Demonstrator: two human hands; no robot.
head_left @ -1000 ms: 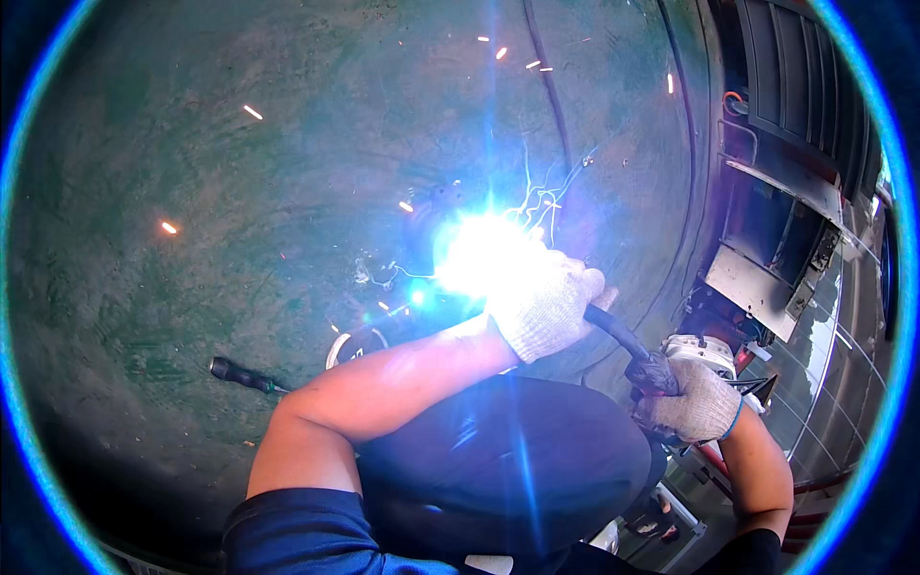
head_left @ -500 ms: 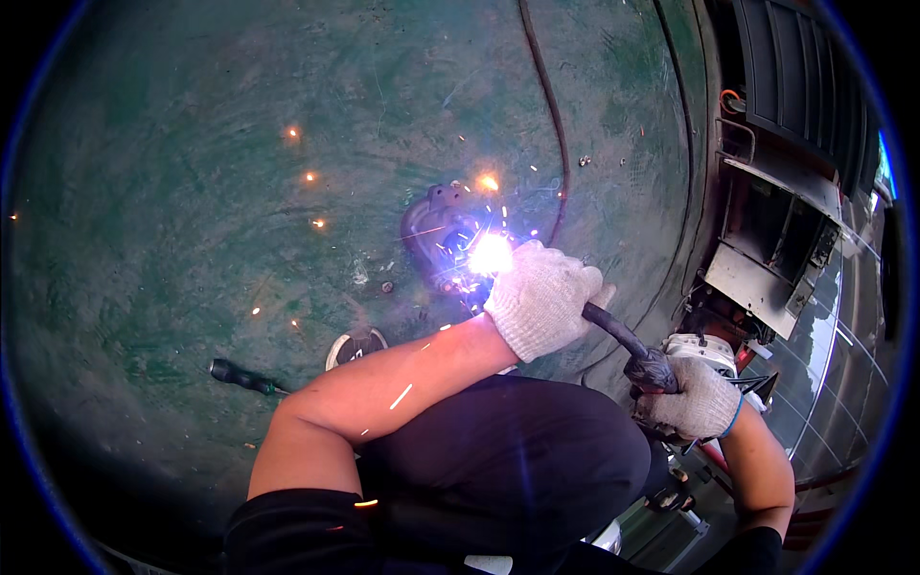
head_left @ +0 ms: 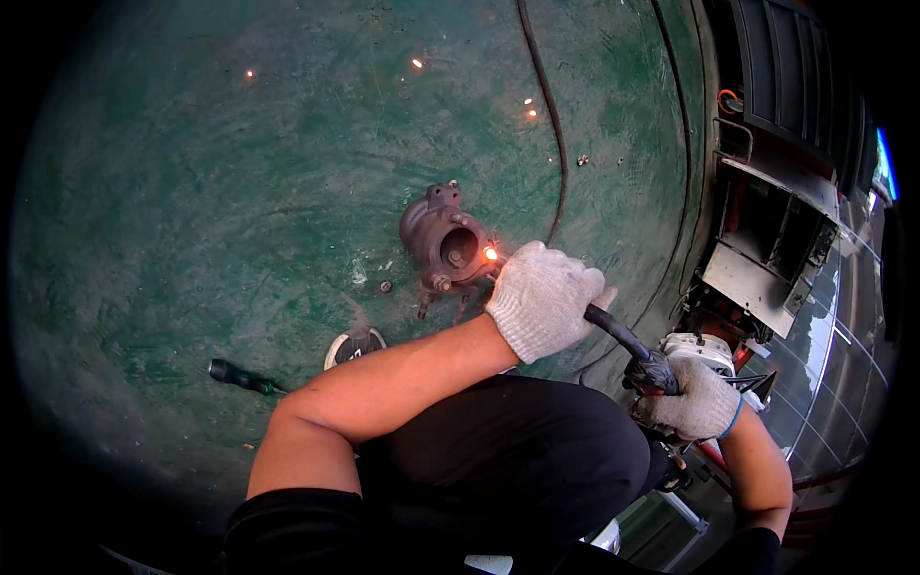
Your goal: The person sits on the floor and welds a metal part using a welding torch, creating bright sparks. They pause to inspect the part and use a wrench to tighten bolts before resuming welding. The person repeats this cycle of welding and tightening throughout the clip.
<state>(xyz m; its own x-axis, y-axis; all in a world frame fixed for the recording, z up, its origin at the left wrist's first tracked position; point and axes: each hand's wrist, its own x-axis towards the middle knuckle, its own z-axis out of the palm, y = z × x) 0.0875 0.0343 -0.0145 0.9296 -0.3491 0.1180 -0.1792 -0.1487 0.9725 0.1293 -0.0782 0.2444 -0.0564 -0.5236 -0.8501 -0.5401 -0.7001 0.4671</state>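
Note:
On the green floor sits a rusty brown metal housing (head_left: pixel 436 235) with a round bore and bolts around its flange. A small spot glows orange on its right edge, just beyond my left hand (head_left: pixel 544 299). That hand, in a pale knitted glove, is closed around the front of a black welding torch (head_left: pixel 618 331), whose tip is hidden behind the fingers. Farther right, my gloved right hand (head_left: pixel 695 398) grips the torch's rear, where dark wrapping (head_left: pixel 654 372) shows.
A black-handled screwdriver (head_left: pixel 240 376) lies on the floor at left, near the toe of a shoe (head_left: pixel 355 347). A dark cable (head_left: pixel 551 105) runs across the floor. At right stands an open-fronted metal cabinet (head_left: pixel 767 240). Several small sparks glow on the far floor.
The bright welding arc has gone out, leaving an orange glowing spot. The housing's bore and flange now show clearly. Both hands have stayed almost in place on the torch.

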